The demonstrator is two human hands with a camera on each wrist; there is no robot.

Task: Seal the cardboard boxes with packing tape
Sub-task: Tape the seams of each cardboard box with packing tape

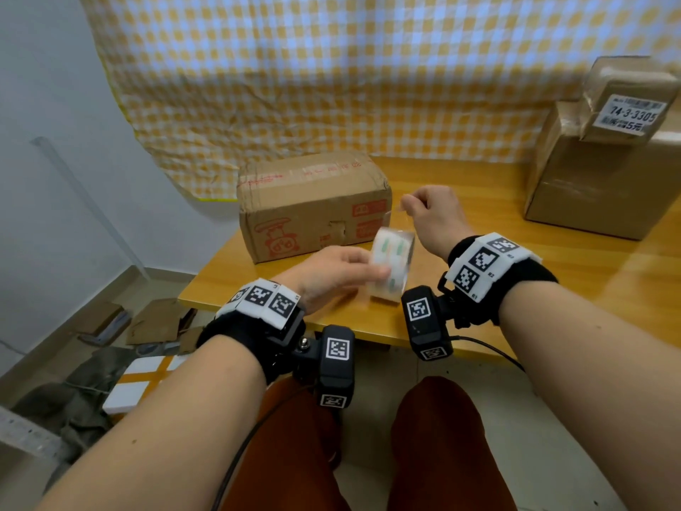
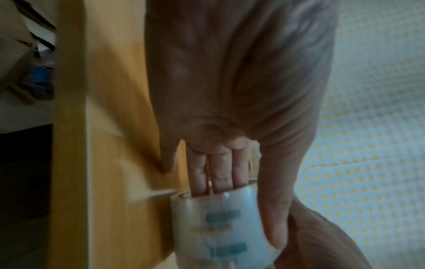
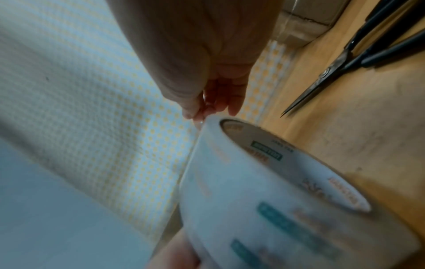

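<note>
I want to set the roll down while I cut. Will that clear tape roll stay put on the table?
Probably not on its edge: the clear packing tape roll with green print is round and likely to roll on the smooth wooden table. Laid flat it should stay. The pulled strip pinched by the right hand looks floppy and may stick back.

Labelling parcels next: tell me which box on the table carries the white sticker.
The small box stacked atop the big plain box at right; the red-printed box has none.

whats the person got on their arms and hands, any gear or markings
Bare hands and forearms, no sleeves or gloves. Each wrist wears a black band topped with white square-code markers: left wrist band, right wrist band. A black camera block bearing similar codes hangs under each, with a thin black cable.
</note>
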